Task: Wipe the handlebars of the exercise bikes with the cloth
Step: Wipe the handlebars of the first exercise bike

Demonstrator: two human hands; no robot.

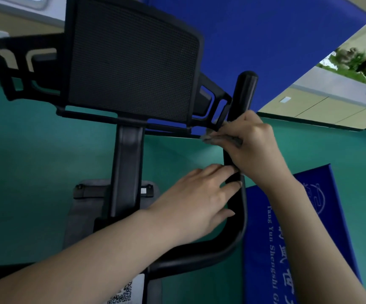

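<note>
A black exercise bike fills the view from above. Its right handlebar (242,91) curves up from the lower middle and ends in a rounded tip at the upper right. My right hand (256,148) grips a small grey cloth (221,139) wrapped against the handlebar's upright part. Just below it, my left hand (197,198) reaches across, and its fingers curl onto the bar at the bend. Most of the cloth is hidden under my right hand.
The bike's black mesh console panel (133,60) stands at the upper middle on a black post (126,167). Another handlebar (13,55) runs off to the left. A blue mat with white lettering (292,238) lies on the green floor (35,161) at the lower right.
</note>
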